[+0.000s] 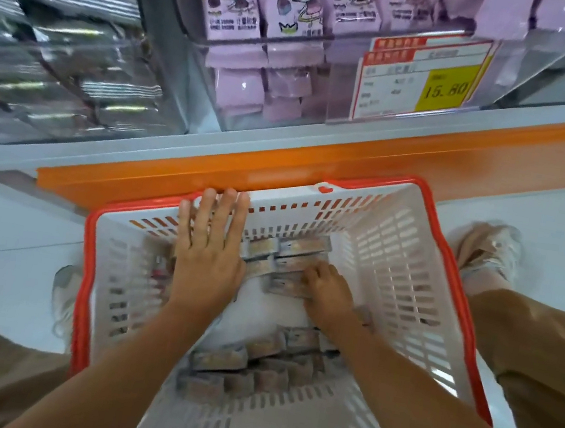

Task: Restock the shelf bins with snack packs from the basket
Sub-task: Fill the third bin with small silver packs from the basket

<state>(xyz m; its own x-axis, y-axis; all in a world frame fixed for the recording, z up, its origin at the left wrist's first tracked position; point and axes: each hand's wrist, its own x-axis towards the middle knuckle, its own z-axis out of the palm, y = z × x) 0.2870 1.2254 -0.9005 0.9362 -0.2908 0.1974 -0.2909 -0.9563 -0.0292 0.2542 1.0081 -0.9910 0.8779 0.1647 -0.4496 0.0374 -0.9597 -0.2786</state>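
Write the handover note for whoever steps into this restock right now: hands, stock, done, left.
Left hand: open, fingers straight, laid flat at the far left of the white plastic basket with an orange rim, which stands on the floor.
Right hand: fingers curled onto the far stack of small pale snack packs.
A second pile of packs lies at the basket's near side.
Clear plastic shelf bin above holds purple packs.
Done: nothing lifted out yet.
Left: carry the packs to the bins; many remain.
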